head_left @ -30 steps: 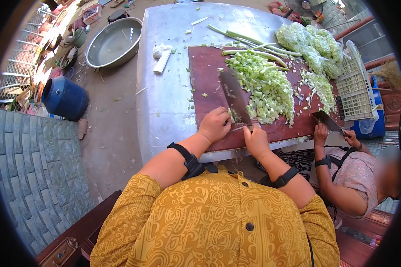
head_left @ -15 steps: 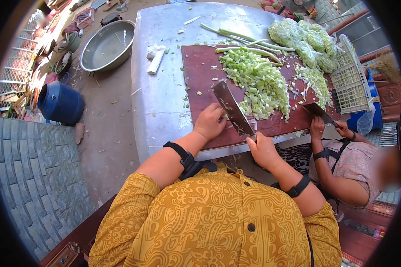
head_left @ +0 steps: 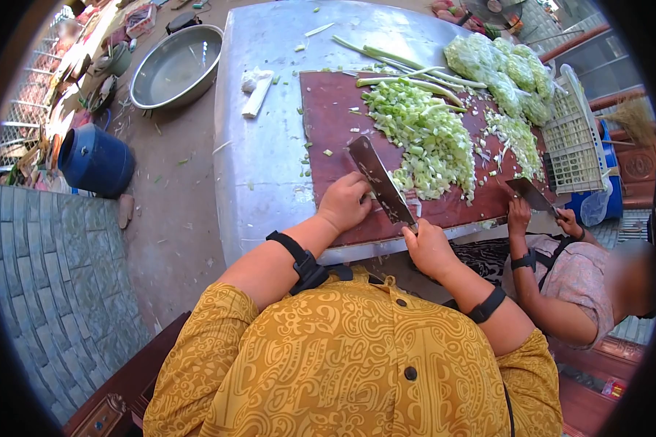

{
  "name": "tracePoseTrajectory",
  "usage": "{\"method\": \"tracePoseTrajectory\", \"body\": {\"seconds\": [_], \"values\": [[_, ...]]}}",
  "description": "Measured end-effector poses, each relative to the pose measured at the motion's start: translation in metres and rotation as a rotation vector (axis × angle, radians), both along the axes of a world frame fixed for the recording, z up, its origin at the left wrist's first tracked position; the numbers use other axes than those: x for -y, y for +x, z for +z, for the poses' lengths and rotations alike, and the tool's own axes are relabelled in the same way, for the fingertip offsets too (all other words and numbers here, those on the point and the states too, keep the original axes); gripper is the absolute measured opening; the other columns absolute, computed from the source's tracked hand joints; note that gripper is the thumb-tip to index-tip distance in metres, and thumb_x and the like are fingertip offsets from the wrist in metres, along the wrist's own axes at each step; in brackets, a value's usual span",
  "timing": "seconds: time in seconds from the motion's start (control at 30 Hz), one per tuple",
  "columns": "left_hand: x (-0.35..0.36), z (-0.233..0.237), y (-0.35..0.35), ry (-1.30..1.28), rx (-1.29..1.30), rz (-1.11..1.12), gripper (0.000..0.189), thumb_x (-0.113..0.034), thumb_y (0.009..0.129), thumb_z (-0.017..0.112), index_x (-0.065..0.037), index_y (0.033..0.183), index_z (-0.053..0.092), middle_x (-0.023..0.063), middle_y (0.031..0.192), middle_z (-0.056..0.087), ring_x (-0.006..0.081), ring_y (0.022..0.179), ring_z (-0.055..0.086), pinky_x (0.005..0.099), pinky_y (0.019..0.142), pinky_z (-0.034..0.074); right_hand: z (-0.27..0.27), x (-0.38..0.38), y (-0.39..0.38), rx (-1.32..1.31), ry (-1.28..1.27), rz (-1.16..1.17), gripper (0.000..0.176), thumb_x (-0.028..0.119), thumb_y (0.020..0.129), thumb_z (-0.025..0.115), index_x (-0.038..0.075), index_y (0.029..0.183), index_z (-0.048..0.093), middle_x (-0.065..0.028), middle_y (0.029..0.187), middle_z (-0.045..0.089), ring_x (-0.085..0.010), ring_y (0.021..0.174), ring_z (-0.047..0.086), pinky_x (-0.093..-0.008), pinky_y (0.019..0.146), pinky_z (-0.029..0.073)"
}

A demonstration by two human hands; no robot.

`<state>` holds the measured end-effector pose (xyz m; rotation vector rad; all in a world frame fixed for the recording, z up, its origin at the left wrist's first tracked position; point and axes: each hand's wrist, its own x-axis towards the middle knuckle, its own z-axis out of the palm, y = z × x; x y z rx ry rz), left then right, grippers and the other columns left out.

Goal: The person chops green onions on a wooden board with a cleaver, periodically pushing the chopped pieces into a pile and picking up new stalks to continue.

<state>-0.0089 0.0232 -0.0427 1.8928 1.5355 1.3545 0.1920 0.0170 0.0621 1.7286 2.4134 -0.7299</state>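
My right hand is wrapped round the handle of a cleaver, whose broad blade slants up and left over the red board. Beside the blade, my left hand rests on the board with curled fingers; what they hold is hidden. Chopped pale green vegetable lies heaped just beyond the blade, with some whole stalks behind it. A smaller chopped heap lies to the right, near a co-worker's hands and their cleaver.
Filled plastic bags and a white crate stand at the table's right. A white bundle lies on the metal table. A metal basin and blue container stand left; a co-worker sits at right.
The view has shifted slightly. My hands and cleaver keep nearly the same place on the board. The co-worker's cleaver has moved a little down and right.
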Motion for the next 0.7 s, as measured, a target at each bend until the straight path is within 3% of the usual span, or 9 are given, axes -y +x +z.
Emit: {"method": "tracePoseTrajectory", "body": {"seconds": [0.27,0.47,0.57,0.67,0.7], "values": [[-0.001,-0.007,0.0,-0.003,-0.006,0.007,0.011,-0.006,0.068,0.066,-0.004,0.079,0.063,0.0115,0.093,0.062,0.0293,0.083,0.062,0.0366,0.074,0.053,0.001,-0.006,-0.003,-0.002,-0.045,-0.01,0.036,0.029,0.09,0.057,-0.007,0.082,0.056,-0.0316,0.074,0.061,-0.0487,0.073,0.061,-0.0531,0.068,0.049],[0.001,-0.007,0.002,0.06,-0.045,-0.024,0.009,-0.005,0.068,0.066,-0.004,0.076,0.062,0.0115,0.092,0.061,0.0296,0.083,0.062,0.0366,0.074,0.053,-0.035,-0.028,-0.032,-0.044,0.081,0.03,0.038,0.031,0.09,0.056,-0.007,0.086,0.057,-0.0315,0.076,0.062,-0.0487,0.076,0.061,-0.0526,0.069,0.051],[0.001,-0.003,0.002,0.052,-0.033,-0.111,0.009,-0.003,0.068,0.066,-0.004,0.076,0.062,0.0112,0.09,0.06,0.0293,0.081,0.061,0.0369,0.072,0.052,-0.047,-0.032,-0.029,-0.147,0.133,-0.029,0.038,0.031,0.091,0.055,-0.007,0.088,0.057,-0.029,0.074,0.063,-0.0443,0.067,0.064,-0.0494,0.065,0.052],[0.005,0.001,-0.003,0.029,-0.029,-0.169,0.01,-0.001,0.068,0.066,-0.004,0.076,0.061,0.0105,0.088,0.058,0.0287,0.08,0.06,0.0367,0.071,0.051,-0.043,-0.037,-0.029,-0.411,-0.215,-0.337,0.039,0.031,0.091,0.055,-0.008,0.089,0.057,-0.0243,0.069,0.063,-0.036,0.054,0.064,-0.0446,0.059,0.053],[0.002,0.001,-0.003,0.041,-0.034,-0.166,0.011,-0.001,0.068,0.066,-0.004,0.077,0.061,0.0102,0.089,0.058,0.0284,0.08,0.06,0.0364,0.07,0.051,-0.039,-0.039,-0.027,-0.446,-0.207,-0.356,0.039,0.03,0.091,0.055,-0.008,0.09,0.057,-0.0227,0.067,0.062,-0.0332,0.051,0.063,-0.0425,0.056,0.052]]}}
